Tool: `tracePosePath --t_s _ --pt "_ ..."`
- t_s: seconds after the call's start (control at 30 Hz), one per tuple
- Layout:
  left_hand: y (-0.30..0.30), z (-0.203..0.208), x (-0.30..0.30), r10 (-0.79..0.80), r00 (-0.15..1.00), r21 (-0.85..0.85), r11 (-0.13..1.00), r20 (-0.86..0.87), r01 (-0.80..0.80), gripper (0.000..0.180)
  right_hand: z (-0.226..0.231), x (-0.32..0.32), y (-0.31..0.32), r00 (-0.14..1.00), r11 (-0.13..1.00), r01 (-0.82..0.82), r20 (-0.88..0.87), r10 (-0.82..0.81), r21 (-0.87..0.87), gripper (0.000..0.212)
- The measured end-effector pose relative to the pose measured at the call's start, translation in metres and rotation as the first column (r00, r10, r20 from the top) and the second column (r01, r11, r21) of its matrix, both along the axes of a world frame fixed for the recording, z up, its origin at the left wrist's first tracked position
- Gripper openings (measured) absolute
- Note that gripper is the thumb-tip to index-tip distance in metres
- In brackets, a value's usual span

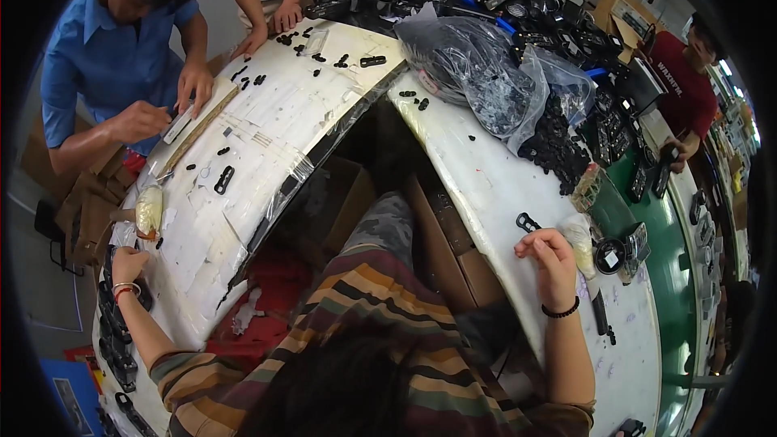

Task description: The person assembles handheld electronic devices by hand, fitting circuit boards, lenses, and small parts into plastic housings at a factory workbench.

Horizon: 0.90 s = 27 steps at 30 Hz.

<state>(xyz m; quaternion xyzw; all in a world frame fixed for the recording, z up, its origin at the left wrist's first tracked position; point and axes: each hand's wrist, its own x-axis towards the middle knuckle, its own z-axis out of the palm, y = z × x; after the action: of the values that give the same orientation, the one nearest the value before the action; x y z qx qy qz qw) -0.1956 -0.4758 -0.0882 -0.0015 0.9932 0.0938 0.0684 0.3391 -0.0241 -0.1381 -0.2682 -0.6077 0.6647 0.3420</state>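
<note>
At the left table's outer edge, my left hand (131, 264) has its fingers closed at a black plastic part (111, 259); its fingertips are partly hidden. More black parts (118, 356) are lined up just below that hand. My right hand (550, 259) is raised over the right table, its fingers loosely curled and apart, with nothing visible between them. Just beyond its fingertips is a small black looped part (528, 222); whether the hand touches it I cannot tell. A tape-wrapped handled tool (581, 243) lies beside this hand.
On the left white table (243, 178) small black pieces are scattered, with a wrapped yellowish tool (149, 210). A co-worker in blue works at a wooden board (198, 125). Plastic bags (477, 65) and heaped black parts (554, 146) cover the far right. Cardboard boxes (441, 235) stand between the tables.
</note>
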Motion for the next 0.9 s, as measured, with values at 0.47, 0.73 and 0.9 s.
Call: tracePosePath --t_s 0.47,0.73,0.9 --pt "0.168 0.04 0.162 -0.397 0.793 0.796 0.209 -0.462 0.568 0.012 0.004 -0.007 -0.008 0.999 0.998 -0.035 0.032 0.033 0.061 0.012" --pt "0.295 0.008 0.242 -0.908 0.411 0.982 -0.006 -0.083 0.187 0.014 0.016 -0.016 -0.023 0.995 0.955 -0.07 0.09 0.046 0.289 0.041" --pt "0.321 0.005 0.266 -0.965 0.263 0.989 0.024 -0.015 0.143 0.015 0.019 -0.015 -0.022 0.993 0.902 -0.07 0.112 0.024 0.426 0.056"
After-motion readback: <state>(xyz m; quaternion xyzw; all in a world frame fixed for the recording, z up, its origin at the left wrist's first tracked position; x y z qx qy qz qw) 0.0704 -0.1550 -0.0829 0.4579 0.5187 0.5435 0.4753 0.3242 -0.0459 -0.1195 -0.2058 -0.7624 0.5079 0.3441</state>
